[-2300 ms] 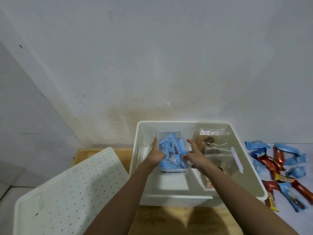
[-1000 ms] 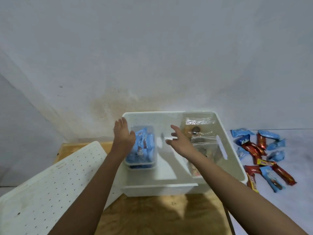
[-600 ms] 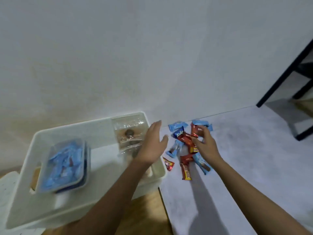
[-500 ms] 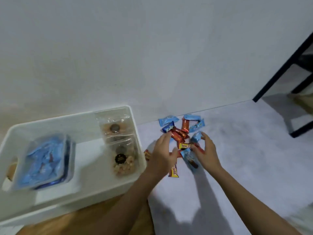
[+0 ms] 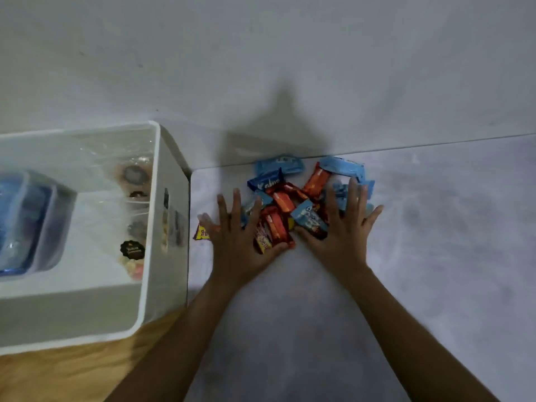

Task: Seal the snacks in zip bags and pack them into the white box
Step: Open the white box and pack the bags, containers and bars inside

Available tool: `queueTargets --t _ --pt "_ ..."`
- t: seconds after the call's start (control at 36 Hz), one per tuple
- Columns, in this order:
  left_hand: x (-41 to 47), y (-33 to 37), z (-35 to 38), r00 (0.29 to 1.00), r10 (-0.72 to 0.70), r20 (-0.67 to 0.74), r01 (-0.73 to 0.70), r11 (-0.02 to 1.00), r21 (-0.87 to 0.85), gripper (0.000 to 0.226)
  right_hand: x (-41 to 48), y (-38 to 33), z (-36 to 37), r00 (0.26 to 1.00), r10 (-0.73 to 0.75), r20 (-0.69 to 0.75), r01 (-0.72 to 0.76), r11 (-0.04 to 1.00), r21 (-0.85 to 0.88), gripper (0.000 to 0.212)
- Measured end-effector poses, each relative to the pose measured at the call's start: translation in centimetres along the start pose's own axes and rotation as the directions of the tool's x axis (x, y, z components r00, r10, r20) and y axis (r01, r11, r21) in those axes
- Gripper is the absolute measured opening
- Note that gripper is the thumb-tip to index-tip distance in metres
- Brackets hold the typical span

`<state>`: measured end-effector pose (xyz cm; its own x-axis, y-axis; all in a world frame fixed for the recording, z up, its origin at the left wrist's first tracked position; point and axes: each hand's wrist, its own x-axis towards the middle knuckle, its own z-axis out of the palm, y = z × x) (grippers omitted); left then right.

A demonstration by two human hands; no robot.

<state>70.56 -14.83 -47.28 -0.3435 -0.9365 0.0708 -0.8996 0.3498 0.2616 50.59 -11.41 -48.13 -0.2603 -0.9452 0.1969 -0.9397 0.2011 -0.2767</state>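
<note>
1. Left hand point(image 5: 240, 242) fingers spread wide, flat on left edge of snack pile point(image 5: 293, 204), holding nothing.
2. Right hand point(image 5: 345, 230) fingers splayed wide, pressed on pile's right side.
3. Pile lies on grey floor point(image 5: 435, 256), at far wall.
4. White box point(image 5: 150, 285) left of pile, bagged snacks point(image 5: 135, 216) inside.

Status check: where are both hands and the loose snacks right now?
Left hand and right hand open, flat, flanking pile of blue and red wrapped snacks on grey floor. White plastic box beside, bags inside. Nothing blocking.
</note>
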Motion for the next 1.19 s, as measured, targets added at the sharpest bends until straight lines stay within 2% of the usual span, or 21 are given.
queueTargets --t 0.08,0.31,0.47,0.67,0.92,1.03,1.11,1.19 --pt "3.5 -0.5 0.4 1.000 0.020 0.012 -0.020 1.000 0.016 0.092 3.1 1.3 0.3 0.999 -0.039 -0.004 0.039 0.999 -0.038 0.092" --pt "6.8 -0.7 0.5 0.999 -0.009 0.051 0.005 0.996 0.090 0.086 7.5 2.4 0.1 0.983 -0.065 0.172 0.088 0.987 -0.132 0.077" --pt "6.9 -0.2 0.1 0.999 -0.009 0.034 0.008 0.999 0.031 0.086 7.6 2.9 -0.2 0.983 -0.112 0.147 0.134 0.980 -0.146 0.070" --pt "6.9 -0.2 0.0 0.997 0.057 -0.055 -0.061 0.995 -0.074 0.086 8.3 2.9 -0.3 0.976 -0.165 0.145 0.182 0.977 -0.110 0.073" --pt "6.5 -0.1 -0.3 0.998 0.039 -0.046 -0.047 0.978 -0.204 0.079 8.7 2.2 -0.6 0.979 -0.173 0.113 0.158 0.979 0.125 0.069" --pt "5.7 0.6 -0.1 0.999 -0.005 -0.040 -0.005 0.965 -0.261 0.074 8.5 2.3 -0.5 0.975 -0.167 0.149 0.142 0.976 0.165 0.065" --pt "5.3 1.3 -0.2 0.998 -0.063 -0.014 0.057 0.971 -0.234 0.078 8.1 2.3 -1.1 0.980 -0.091 0.179 0.047 0.971 0.234 0.060" --pt "5.2 2.2 -0.4 0.994 -0.109 0.029 0.113 0.974 -0.195 0.086 7.1 2.2 -2.1 0.990 -0.005 0.143 -0.036 0.959 0.279 0.057"
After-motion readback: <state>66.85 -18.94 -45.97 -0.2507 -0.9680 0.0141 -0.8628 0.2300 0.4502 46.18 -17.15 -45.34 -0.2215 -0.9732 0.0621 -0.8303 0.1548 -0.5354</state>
